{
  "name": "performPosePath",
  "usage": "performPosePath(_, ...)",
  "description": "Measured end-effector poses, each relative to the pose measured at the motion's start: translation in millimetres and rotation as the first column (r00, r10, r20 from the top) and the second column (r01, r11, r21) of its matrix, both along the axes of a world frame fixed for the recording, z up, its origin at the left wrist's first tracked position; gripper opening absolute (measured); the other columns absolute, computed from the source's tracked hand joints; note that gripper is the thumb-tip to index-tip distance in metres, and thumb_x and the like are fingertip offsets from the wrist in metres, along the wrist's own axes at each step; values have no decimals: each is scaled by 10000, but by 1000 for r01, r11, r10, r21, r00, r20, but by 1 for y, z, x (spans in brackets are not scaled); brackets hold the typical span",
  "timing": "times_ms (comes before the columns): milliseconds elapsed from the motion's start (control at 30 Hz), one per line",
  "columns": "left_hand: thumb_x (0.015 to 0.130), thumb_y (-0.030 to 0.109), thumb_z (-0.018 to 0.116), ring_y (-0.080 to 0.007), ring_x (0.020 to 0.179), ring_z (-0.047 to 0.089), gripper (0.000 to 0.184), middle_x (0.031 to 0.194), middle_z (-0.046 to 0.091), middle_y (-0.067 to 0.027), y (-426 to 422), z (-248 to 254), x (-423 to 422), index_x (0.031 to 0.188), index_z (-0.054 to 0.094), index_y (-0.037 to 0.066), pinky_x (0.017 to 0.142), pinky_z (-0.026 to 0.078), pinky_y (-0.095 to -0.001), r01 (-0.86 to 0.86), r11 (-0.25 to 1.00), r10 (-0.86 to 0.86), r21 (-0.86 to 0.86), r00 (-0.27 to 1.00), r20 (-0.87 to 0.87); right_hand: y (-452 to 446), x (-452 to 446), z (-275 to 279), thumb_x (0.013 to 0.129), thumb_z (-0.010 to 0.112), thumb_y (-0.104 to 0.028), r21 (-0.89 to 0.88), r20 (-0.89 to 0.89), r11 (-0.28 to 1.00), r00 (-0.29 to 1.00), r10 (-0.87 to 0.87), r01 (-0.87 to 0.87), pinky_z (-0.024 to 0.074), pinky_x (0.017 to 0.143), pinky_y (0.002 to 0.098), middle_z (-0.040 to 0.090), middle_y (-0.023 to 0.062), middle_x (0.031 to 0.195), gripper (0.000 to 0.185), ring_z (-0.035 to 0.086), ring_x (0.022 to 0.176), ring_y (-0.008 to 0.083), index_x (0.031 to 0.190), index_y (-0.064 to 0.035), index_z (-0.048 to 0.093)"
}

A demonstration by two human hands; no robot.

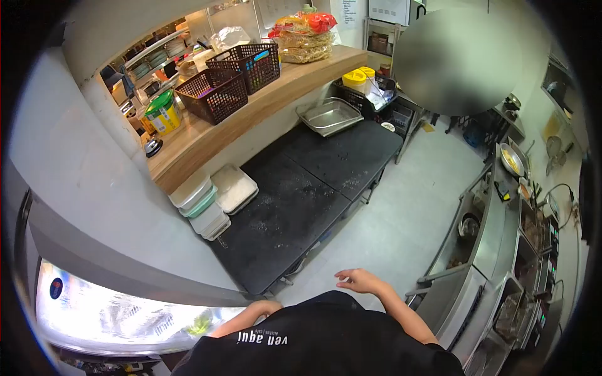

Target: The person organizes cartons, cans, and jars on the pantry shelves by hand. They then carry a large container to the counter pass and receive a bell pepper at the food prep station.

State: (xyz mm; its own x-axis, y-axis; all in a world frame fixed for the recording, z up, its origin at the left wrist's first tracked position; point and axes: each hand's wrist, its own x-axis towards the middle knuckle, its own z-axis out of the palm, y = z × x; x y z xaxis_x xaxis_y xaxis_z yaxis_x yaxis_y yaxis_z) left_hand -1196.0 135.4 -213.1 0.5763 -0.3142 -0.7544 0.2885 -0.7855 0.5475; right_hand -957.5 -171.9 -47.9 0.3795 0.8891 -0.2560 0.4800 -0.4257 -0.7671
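Note:
My right hand (355, 280) is in front of my dark shirt, over the pale floor, with its fingers apart and nothing in it. At the lower left, my left hand (266, 307) is near the front corner of the black table (282, 213); its fingers are hidden behind the shirt, so what it holds cannot be seen. Beside my left forearm is a lit glass-fronted fridge (119, 313). On the table's left end sit stacked plastic containers (204, 203) and a lidded tub (235, 190). A metal tray (330, 117) lies at the far end.
A wooden shelf (263, 88) above the table carries dark baskets (212, 96), a yellow-green tub (163, 114) and bagged dry food (304, 37). Along the right run a steel counter (489, 235), a pan (512, 160) and cooking equipment. A grey blur covers the upper right.

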Motion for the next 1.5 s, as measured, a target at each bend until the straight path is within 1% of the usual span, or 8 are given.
performPosePath(400,817,376,619,-332,754,648,386,830,687,-186,-50,-32,-45,857,695,-1,698,498,-446,-473,878,469,-79,881,-59,42,41,-52,916,621,-441,-110,-218,868,864,454,-484,530,842,380,702,126,1088,505,679,950,283,1280,-92,584)
performPosePath(700,758,342,643,-375,692,641,361,755,673,-225,-80,-98,-103,739,695,-14,637,488,-484,-713,695,652,97,681,333,160,6,3,883,697,-325,-61,-129,768,768,627,-638,532,816,335,699,150,1054,483,679,924,219,1258,-36,598)
performPosePath(733,765,323,629,-370,659,632,348,724,668,-219,-76,-28,-100,703,688,-14,630,485,-484,-665,738,641,111,743,191,173,-13,14,880,704,-308,-75,-117,727,730,673,-683,530,810,330,695,152,1064,487,677,919,213,1260,-25,592)
performPosePath(833,916,392,561,-357,693,653,441,750,685,-188,-68,-60,-144,829,694,-19,662,493,-468,-822,568,761,40,543,356,200,-78,26,884,706,-267,-86,-102,602,608,788,-794,516,820,313,687,135,1087,482,667,928,180,1282,-28,579)
performPosePath(967,946,456,503,-379,827,647,519,835,684,-212,-71,32,-225,863,682,-24,754,485,-464,-910,386,811,-149,258,525,218,-177,10,883,703,-330,-82,-214,459,466,859,-884,522,764,315,718,137,915,468,690,852,182,1240,-40,616)
performPosePath(1100,928,451,567,-322,935,646,446,1008,683,-190,-93,48,-325,1037,649,26,807,491,-406,-897,139,926,-419,-32,375,243,-303,19,899,693,-302,-203,-224,322,364,904,-925,518,768,309,717,156,943,437,685,867,183,1229,-27,617)
performPosePath(1300,924,435,596,-282,962,645,422,1032,685,-166,-121,45,-475,1076,642,43,830,494,-392,-926,-73,925,-370,-201,321,285,-461,-2,913,675,-275,-199,37,131,126,991,-971,513,782,339,708,194,949,433,689,893,207,1251,-15,599)
performPosePath(1500,938,384,591,-269,957,652,391,1037,680,-159,-93,83,-545,1105,618,31,840,501,-366,-905,-180,890,-385,-317,328,315,-541,25,919,649,-344,-167,-2,62,63,998,-984,523,780,370,712,173,941,407,696,888,280,1233,-88,614)
